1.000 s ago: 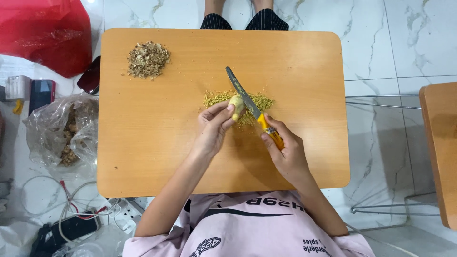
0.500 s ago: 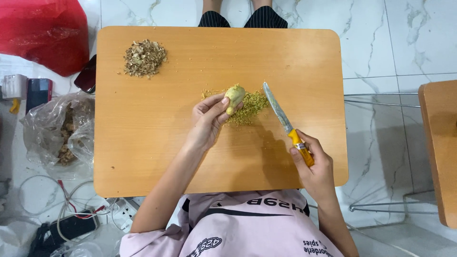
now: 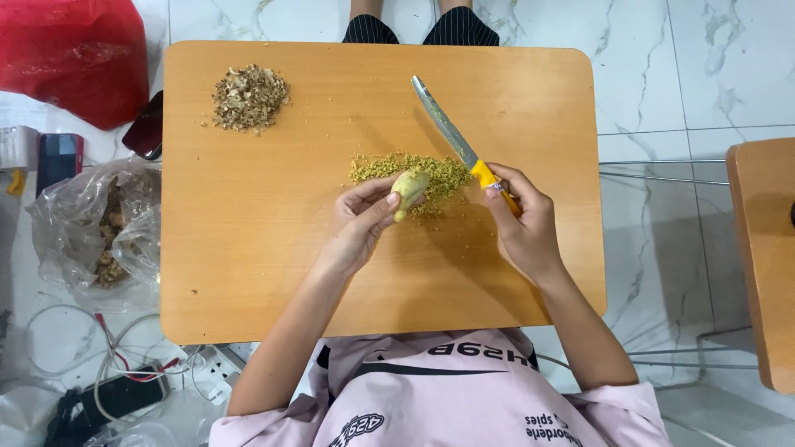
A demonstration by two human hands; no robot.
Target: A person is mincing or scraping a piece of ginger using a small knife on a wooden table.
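Marble floor surrounds the bench (image 3: 248,248). Left hand (image 3: 360,223) pinches a ginger piece (image 3: 409,189), partly hiding it; right hand (image 3: 522,223) wraps a knife (image 3: 451,132) handle, mostly covered.

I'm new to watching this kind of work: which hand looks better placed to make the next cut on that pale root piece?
Probably the right hand: it already grips the yellow-handled knife, blade angled away just beside the root piece. The left hand is busy pinching that piece over the chopped pile.
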